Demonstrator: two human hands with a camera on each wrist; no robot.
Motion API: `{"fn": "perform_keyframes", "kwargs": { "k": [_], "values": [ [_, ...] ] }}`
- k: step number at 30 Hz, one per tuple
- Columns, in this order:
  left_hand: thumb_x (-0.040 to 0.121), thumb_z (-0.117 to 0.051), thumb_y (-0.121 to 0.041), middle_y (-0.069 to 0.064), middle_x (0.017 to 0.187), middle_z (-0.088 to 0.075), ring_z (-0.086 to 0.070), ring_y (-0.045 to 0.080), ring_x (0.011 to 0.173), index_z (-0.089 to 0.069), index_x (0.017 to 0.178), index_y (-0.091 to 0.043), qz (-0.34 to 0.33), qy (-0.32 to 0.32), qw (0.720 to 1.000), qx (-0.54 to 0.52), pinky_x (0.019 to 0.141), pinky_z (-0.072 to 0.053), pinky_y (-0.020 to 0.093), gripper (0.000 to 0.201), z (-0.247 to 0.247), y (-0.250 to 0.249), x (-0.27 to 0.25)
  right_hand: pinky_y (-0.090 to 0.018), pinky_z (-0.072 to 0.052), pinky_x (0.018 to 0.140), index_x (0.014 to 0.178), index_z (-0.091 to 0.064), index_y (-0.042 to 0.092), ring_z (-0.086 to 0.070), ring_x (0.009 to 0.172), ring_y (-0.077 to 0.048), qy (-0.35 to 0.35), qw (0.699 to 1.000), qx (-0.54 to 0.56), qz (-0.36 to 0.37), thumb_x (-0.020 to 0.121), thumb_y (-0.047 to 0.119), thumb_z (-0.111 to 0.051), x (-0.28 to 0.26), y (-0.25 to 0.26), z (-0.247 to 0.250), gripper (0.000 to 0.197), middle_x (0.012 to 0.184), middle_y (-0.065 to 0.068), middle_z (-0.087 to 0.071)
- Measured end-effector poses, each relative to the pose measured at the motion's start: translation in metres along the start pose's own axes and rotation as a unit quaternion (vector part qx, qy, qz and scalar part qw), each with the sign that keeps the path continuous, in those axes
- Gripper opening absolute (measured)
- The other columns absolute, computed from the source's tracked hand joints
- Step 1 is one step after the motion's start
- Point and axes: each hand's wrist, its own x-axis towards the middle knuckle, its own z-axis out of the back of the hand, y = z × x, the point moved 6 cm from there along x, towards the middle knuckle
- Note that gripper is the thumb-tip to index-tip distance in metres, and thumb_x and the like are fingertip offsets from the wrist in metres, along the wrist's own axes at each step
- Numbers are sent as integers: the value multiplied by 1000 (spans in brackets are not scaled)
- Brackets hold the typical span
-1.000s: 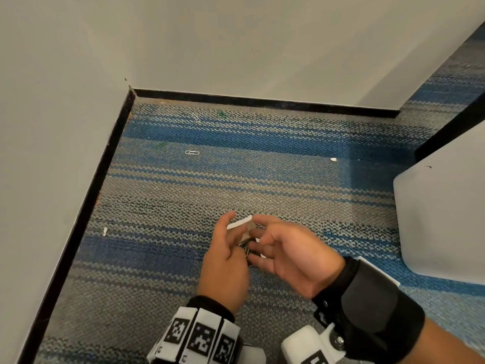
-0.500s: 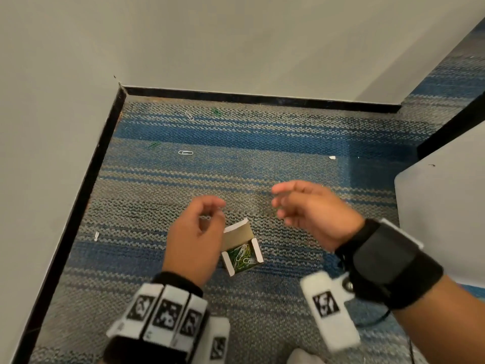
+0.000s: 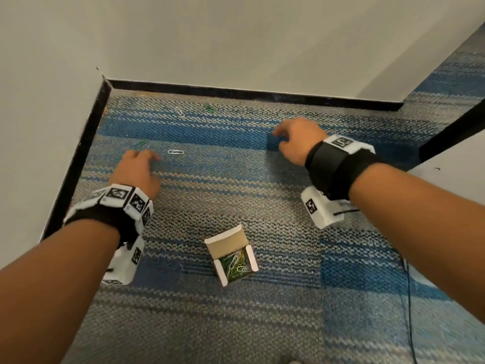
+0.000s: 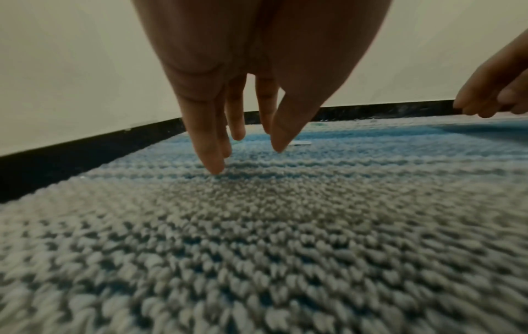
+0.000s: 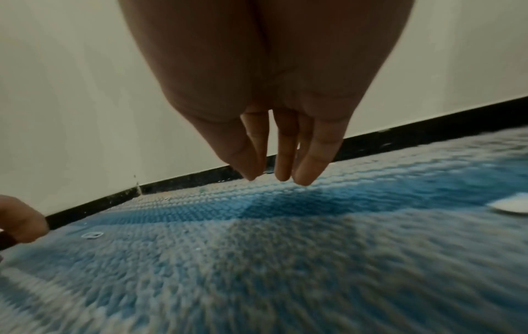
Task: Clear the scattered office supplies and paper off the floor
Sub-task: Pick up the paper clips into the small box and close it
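Both hands are seen reaching low over the striped carpet (image 3: pixel 236 179), and nothing is held in either. The left hand (image 3: pixel 137 170) is lowered with fingers (image 4: pixel 210 156) extended and slightly parted, tips just above or brushing the pile; a white paper clip (image 3: pixel 175 152) lies just beside it at three o'clock, and a green paper clip (image 3: pixel 141 143) at twelve. The right hand (image 3: pixel 299 143) is held palm down, fingers (image 5: pixel 307 167) straight and close together, with a white paper scrap (image 5: pixel 510 206) seen at four o'clock of it in the wrist view. Further clips, one white (image 3: pixel 179 111) and one green (image 3: pixel 208 107), are left near the black skirting (image 3: pixel 249 94). The open cardboard clip box (image 3: pixel 232 254), partly filled, is set on the carpet toward six o'clock, between the forearms. It is judged that thin clips could be pressed into the looped pile or flicked toward the wall corner by a hurried pinch, and that the box could be tipped by a returning wrist.
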Motion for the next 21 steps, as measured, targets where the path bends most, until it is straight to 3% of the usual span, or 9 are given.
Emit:
{"fn": "perform_keyframes", "kwargs": {
  "k": [5,9,13,15,16,18,20,21],
  "values": [
    [80,-69,-15,22,129,-50,-50,41,115,-41,136,-16,12,39,996,77,92,-44,46,63,-9,4,15,-29,-42,97,130,-52,17,-53,120,-30,33,997,-48,58,88,9,-51,44,60,-14,42,130,-13,-57],
    [80,-71,-17,17,140,-40,-48,39,120,-50,132,-19,18,48,995,82,99,-42,46,56,-12,6,19,-36,-42,98,145,-30,21,-47,122,-39,68,987,-84,115,89,7,-47,72,106,-31,60,141,-21,-37],
    [85,-65,-17,17,143,-36,-44,39,124,-56,127,-19,23,66,996,55,102,-40,46,43,-11,11,29,-39,-45,91,131,-47,7,-53,111,-41,83,969,-160,168,89,6,-48,94,137,-45,42,128,-22,-45],
    [89,-59,-12,18,134,-44,-49,39,116,-60,119,-16,9,47,998,33,93,-43,44,30,-8,13,35,-39,-44,93,128,-53,4,-52,115,-40,75,962,-204,167,89,7,-49,102,142,-47,38,130,-22,-48],
    [89,-56,-9,18,126,-48,-53,38,104,-60,113,-15,2,36,999,24,84,-44,42,25,-6,14,37,-39,-44,93,126,-56,4,-53,115,-40,62,963,-202,165,89,6,-50,107,144,-46,37,129,-22,-50],
    [88,-54,-5,17,112,-52,-48,32,82,-51,100,-14,3,18,1000,11,70,-39,38,15,-5,17,42,-39,-47,90,119,-61,4,-57,109,-39,47,968,-191,158,86,3,-52,115,147,-44,34,122,-22,-57],
    [88,-56,-6,17,113,-50,-45,31,79,-38,99,-17,30,5,999,-16,67,-35,38,24,-4,20,45,-37,-48,89,115,-63,5,-60,105,-37,35,974,-168,148,85,2,-52,122,151,-42,32,118,-21,-60],
    [88,-59,-9,17,121,-47,-48,34,84,-38,107,-18,50,7,998,-32,68,-36,39,29,-4,22,47,-37,-48,89,114,-64,6,-60,105,-36,33,977,-153,143,85,1,-52,123,152,-41,32,117,-20,-62]
  ]
}}
